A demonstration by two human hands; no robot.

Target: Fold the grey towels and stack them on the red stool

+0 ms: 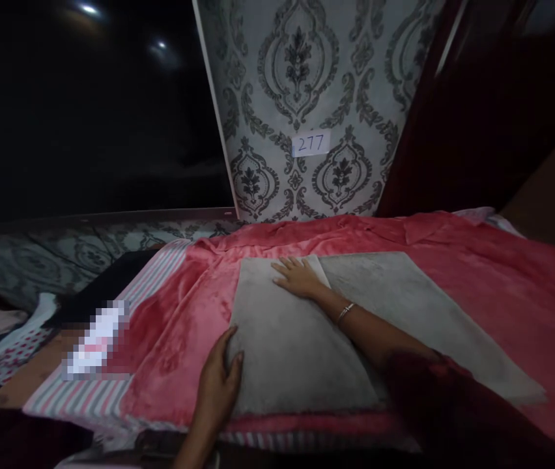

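Note:
A grey, soft-looking cloth (292, 345) lies flat on a red plush blanket (184, 339). Its left part is folded over, and a paler strip shows along the fold's inner edge; the right part stretches away beneath my forearm. My right hand (299, 277) rests palm down near the far edge of the folded part, fingers spread, a bracelet at the wrist. At the near left edge of the cloth is my left hand (221, 371), thumb and fingers apart, touching or just beside that edge.
Under the blanket a striped sheet (82, 397) covers the table. A blurred-out white item (96, 342) lies at the left. Clothes (18, 345) are piled beyond it. A large dark screen (96, 117) stands behind, beside a patterned wall with a paper label (311, 142) reading 277.

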